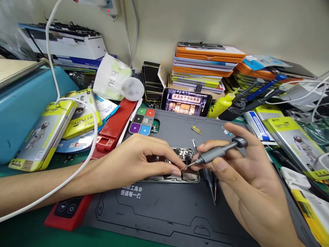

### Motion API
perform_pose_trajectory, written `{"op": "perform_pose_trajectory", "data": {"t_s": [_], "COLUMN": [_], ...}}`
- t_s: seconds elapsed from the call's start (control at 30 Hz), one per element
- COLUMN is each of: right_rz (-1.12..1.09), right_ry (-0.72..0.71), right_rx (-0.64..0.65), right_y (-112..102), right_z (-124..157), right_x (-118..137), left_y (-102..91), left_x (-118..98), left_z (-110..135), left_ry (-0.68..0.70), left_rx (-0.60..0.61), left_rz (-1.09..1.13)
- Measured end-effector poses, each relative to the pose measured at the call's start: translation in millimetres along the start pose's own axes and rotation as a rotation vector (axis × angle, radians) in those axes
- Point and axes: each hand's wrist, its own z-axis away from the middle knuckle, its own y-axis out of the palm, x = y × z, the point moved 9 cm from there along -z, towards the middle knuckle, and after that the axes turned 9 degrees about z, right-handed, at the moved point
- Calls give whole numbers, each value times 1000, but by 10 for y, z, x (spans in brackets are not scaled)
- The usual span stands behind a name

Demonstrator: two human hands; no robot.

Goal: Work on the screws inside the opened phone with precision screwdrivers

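Observation:
An opened smartphone (191,176) lies on the dark grey work mat, its circuit parts exposed. My right hand (246,178) grips a grey precision screwdriver (213,154) near its knurled shaft, the handle end resting against the index finger. Its tip points down-left over the phone. My left hand (144,161) reaches across the phone and hides much of it. Thumb and index finger are pinched together right at the screwdriver's tip; what they hold, if anything, is too small to make out. Two slim pointed tools (211,187) lie beside the phone, partly behind my right hand.
A small gold part (196,130) and a little metal piece (193,142) lie on the mat (159,212). Behind stands a phone with a lit screen (186,103). A coloured tray (142,120), red device (74,212), battery packs (42,137) and tool holder (235,109) surround it. A white cable (94,137) crosses my left forearm.

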Motion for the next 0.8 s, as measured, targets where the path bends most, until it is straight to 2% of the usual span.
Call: {"op": "perform_pose_trajectory", "data": {"t_s": [0.43,0.63,0.8], "right_rz": [3,13,61], "right_ry": [-7,86,40], "right_rx": [29,-24,-76], "right_y": [27,2,-11], "right_z": [19,35,51], "right_x": [-4,-51,18], "left_y": [12,20,12], "left_x": [16,-1,-14], "left_z": [9,4,12], "left_ry": [-17,-2,16], "left_rx": [12,14,1], "left_rz": [-2,-15,-36]}}
